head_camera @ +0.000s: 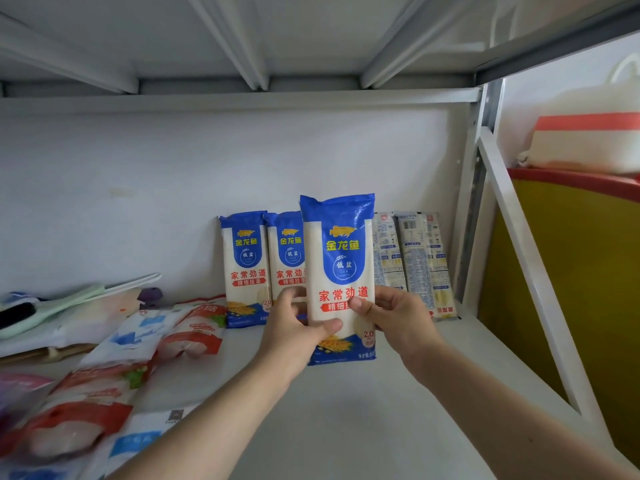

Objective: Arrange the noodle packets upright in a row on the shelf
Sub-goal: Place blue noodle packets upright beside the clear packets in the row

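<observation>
Noodle packet (337, 271) upright, between both hands (296, 327)

The held packet (338, 278) covers the right part of the second blue packet (286, 258) behind it, and the lower left of the pale packets (412, 265) at centre right. The left hand (294, 327) hides the second packet's base; its fingers (292, 299) curl out of sight behind the held one. Print on the pale packets is too small to read. Red-and-white bags (79, 424) at lower left are cut off by the frame edge. Items at upper right (585, 143) are blurred.
</observation>
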The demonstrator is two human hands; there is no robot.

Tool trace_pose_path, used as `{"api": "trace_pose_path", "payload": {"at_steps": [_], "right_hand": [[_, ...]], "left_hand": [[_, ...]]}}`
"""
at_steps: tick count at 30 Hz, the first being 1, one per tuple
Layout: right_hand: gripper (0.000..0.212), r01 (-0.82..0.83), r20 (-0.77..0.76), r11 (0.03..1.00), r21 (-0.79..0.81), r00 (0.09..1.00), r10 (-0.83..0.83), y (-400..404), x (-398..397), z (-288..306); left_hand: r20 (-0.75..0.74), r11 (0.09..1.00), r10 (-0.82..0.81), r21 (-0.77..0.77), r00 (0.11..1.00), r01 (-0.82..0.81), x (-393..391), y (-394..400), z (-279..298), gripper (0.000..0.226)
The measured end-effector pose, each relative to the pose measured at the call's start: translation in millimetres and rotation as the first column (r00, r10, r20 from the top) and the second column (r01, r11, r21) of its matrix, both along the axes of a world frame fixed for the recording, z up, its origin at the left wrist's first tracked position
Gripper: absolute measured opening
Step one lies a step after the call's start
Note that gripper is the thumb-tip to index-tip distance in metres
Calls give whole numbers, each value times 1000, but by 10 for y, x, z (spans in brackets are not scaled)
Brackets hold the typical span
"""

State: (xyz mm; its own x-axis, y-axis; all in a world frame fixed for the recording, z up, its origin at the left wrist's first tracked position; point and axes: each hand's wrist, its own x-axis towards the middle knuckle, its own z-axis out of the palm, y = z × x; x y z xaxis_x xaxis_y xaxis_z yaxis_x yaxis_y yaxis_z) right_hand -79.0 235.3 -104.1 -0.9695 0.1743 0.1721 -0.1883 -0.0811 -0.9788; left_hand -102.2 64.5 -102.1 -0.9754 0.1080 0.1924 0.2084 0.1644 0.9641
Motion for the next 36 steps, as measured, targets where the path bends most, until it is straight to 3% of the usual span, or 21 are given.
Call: {"api": "trace_pose_path", "payload": {"at_steps": [3, 8, 16, 25, 36], "right_hand": [[19, 32, 7, 999, -39, 999, -32, 8, -71, -107], [15, 94, 59, 995, -42, 994, -91, 60, -221, -269], [27, 232, 95, 973, 23, 968, -233, 70, -675, -266], [12, 330, 82, 944, 20, 940, -330, 14, -1272, -321], [4, 390, 42, 920, 49, 919, -392, 11, -1708, -390]], "left_hand": [[-80, 996, 91, 1, 993, -91, -47, 49, -195, 42], [-85, 993, 116, 3, 990, -116, -187, 126, -440, 39], [-112, 987, 152, -42, 982, -158, -560, 299, -435, 35], [-163, 956, 211, -172, 964, -239, -1189, 455, -481, 23], [-425, 862, 215, -340, 879, -376, -1411, 602, -517, 32]]}}
